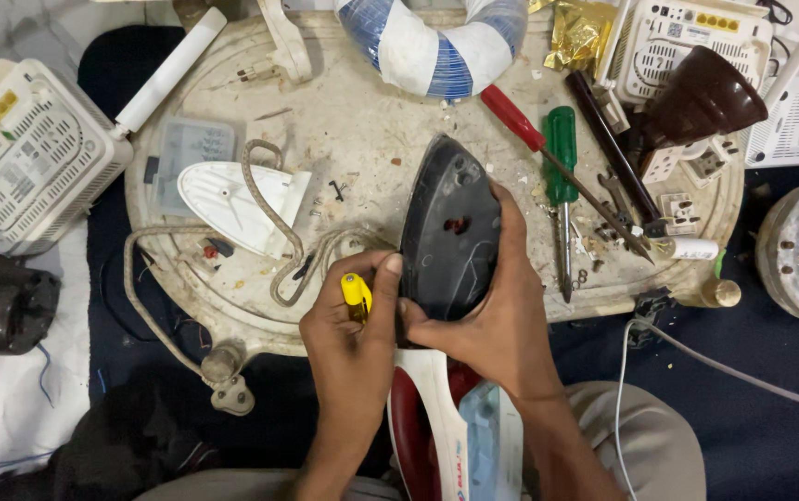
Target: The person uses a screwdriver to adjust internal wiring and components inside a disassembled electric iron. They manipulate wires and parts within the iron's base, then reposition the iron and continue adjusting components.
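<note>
1. Right hand [501, 325] is wrapped around the right edge of the iron [450, 246], fingers curled over its rim, thumb at the lower left of the plate. Closed grip on it.
2. Left hand [355, 334] is closed around a yellow-handled tool [356, 295], tip hidden against the iron's left edge; can't tell what the tip touches.
3. Iron sits at the near edge of the round work board [362, 111], sole side up toward you. Long axis runs near vertical in view: pointed nose away from you, slightly left, heel toward your lap.
4. Underside is dark grey, dull, with a red spot near the middle and small holes near the nose. Red-and-white body [427, 417] shows below your hands, over your knees.
5. Room to move:
   - Left of the iron: braided cord [274, 218] loops across the board, lying over a white plastic cover [223, 195]. Tight there.
   - Right: red screwdriver [515, 119] and green screwdriver [562, 153] lie just beside your right knuckles, more loose parts beyond.
   - Ahead of the nose: bare patch of board, then a blue-and-white wire coil [436, 46] at the far edge.
6. Board's near rim runs just under your wrists; the iron's heel overhangs it.
7. White router [24, 153] sits off the board to your left, well apart.
</note>
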